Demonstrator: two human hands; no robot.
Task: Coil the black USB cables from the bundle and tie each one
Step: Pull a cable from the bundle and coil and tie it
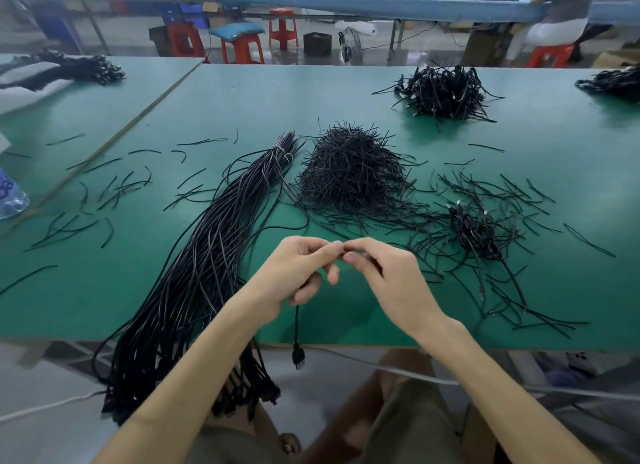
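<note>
A long bundle of black USB cables [207,256] lies diagonally on the green table [346,93], its plug ends hanging over the front edge at the lower left. My left hand [294,273] and my right hand [384,273] meet above the table's front edge, fingertips together, both pinching one black USB cable [296,328]. That cable's plug [298,357] dangles below my left hand, past the table edge. A big heap of short black twist ties [349,173] sits behind my hands. A few coiled cables [479,231] lie to the right among loose ties.
A pile of coiled cables [446,91] sits at the back right, another [613,81] at the far right edge. More cable bundles [79,67] lie on the left table. Loose ties [114,190] are scattered about. A plastic bottle [10,195] stands at the left edge.
</note>
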